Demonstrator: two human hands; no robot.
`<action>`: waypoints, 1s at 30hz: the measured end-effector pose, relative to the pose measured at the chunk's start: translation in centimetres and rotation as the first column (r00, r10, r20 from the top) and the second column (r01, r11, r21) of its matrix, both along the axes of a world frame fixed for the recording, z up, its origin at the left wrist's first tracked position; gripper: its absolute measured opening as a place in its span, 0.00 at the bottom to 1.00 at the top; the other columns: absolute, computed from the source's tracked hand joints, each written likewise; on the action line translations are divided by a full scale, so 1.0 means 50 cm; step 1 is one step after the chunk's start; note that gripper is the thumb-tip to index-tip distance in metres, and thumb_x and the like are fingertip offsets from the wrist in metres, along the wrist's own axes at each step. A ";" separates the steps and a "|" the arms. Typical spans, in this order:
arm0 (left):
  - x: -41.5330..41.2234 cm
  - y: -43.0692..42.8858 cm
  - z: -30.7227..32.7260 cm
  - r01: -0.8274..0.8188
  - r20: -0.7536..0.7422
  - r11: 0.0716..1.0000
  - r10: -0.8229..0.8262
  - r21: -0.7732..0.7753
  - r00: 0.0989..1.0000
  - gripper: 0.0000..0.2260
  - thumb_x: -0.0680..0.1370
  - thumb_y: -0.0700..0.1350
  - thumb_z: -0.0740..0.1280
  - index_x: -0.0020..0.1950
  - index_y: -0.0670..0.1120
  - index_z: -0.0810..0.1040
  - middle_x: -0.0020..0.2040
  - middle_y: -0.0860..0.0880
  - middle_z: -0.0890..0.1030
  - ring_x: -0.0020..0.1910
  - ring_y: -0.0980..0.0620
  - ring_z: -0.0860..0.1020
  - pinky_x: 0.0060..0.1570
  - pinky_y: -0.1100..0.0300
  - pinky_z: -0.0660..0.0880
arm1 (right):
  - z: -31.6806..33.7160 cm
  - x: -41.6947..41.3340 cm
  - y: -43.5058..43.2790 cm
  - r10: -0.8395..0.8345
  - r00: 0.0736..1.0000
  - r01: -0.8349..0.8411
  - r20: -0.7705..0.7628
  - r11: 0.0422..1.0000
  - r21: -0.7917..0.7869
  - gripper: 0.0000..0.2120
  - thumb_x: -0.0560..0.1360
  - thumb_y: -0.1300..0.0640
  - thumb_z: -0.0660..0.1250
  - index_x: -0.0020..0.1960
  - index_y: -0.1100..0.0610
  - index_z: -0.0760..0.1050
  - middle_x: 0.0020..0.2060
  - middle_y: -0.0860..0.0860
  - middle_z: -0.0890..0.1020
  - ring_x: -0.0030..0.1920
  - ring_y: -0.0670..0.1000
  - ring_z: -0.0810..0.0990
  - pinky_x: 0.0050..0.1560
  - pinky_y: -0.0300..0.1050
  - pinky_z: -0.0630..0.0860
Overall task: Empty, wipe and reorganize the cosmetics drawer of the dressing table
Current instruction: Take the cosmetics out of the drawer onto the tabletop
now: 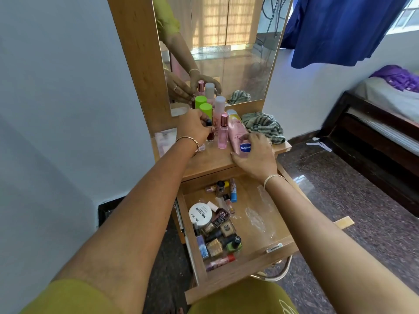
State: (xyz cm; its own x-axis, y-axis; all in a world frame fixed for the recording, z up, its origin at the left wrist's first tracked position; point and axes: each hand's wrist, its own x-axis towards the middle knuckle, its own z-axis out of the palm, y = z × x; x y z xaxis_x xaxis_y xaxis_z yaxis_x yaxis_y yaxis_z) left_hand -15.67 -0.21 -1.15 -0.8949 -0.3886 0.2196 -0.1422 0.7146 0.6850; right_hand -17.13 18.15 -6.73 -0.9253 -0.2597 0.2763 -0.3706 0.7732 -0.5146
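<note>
The emptying step is in progress and, by my judgement, roughly half done. The drawer [260,252] of the dressing table is pulled out below the tabletop [210,160], and its right half is already bare wood with only a crumpled clear plastic film [256,217] lying on it. The left half holds a crowded pile of small cosmetics: a round white nail polish remover tub [200,213], many nail polish bottles [223,234], a blue-capped tube [233,191] and a red-capped tube [221,261]. Several tall bottles stand on the tabletop near the mirror [226,53]: two with green caps [203,106], a pink perfume bottle [222,131] and a pink lotion bottle [237,130]. The left hand [196,126] has its fingers closed around a small dark red nail polish bottle [210,133] and sets it on the tabletop. The right hand [256,155] has the fingers curled loosely over a small Vaseline jar [244,148], just beside the lotion bottle. A striped cloth [264,125] lies ready at the right of the tabletop, so wiping and reorganizing are not yet begun.
</note>
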 end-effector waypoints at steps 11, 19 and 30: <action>0.018 0.020 -0.019 0.016 0.012 1.000 -0.016 -0.005 1.000 0.10 0.72 0.40 0.72 0.53 0.43 0.82 0.50 0.44 0.84 0.50 0.47 0.80 0.53 0.54 0.77 | -0.016 0.050 0.020 -0.115 0.982 0.085 -0.151 0.978 -0.191 0.20 0.71 0.49 0.69 0.60 0.56 0.74 0.57 0.54 0.75 0.56 0.53 0.74 0.54 0.49 0.74; 0.119 0.037 -0.042 0.002 -0.063 1.000 -0.002 0.007 0.998 0.12 0.71 0.40 0.71 0.54 0.44 0.80 0.50 0.48 0.83 0.49 0.51 0.80 0.53 0.56 0.76 | -0.056 0.135 0.045 -0.082 0.993 0.057 -0.082 0.960 -0.273 0.08 0.72 0.52 0.68 0.50 0.51 0.72 0.45 0.44 0.75 0.43 0.44 0.73 0.42 0.38 0.70; 0.273 0.061 -0.196 0.434 0.497 0.841 -0.240 -0.322 0.834 0.16 0.72 0.41 0.70 0.59 0.44 0.76 0.57 0.43 0.77 0.57 0.43 0.75 0.56 0.52 0.74 | -0.132 0.191 0.039 0.145 0.950 -0.149 0.278 0.989 -0.007 0.03 0.73 0.57 0.66 0.46 0.50 0.77 0.43 0.46 0.81 0.44 0.50 0.78 0.39 0.41 0.71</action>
